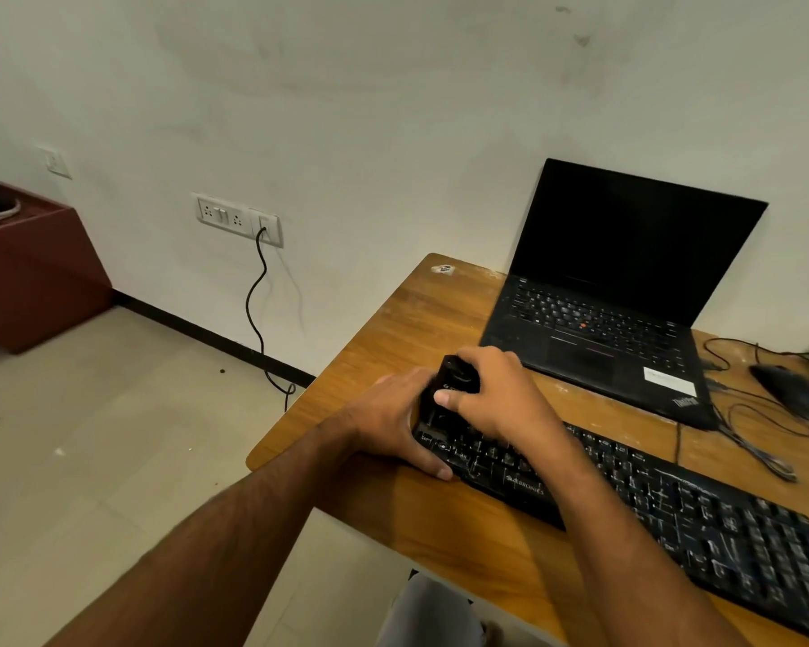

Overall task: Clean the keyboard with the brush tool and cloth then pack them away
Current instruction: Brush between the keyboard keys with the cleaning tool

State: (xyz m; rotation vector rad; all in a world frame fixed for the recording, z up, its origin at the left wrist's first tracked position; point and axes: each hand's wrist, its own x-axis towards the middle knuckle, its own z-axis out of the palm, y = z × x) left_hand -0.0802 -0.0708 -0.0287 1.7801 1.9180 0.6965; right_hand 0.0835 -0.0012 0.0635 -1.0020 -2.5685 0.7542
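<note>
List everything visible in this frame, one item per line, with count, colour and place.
keyboard: 1, black, desk front
brush tool: 1, black, over the keyboard's left end
laptop: 1, black, open, desk rear
mouse: 1, black, wired, right of laptop
desk: 1, wooden brown
wall sockets: 1 panel, white, cable plugged in
box: 1, reddish-brown, floor, far left
left hand: 1, steadying the tool
right hand: 1, gripping the tool's top

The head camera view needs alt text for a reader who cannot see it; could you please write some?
Both hands, left hand and right hand, grip a black brush tool over the left end of a black keyboard on a wooden table. Behind it stand an open laptop and a mouse.
</note>
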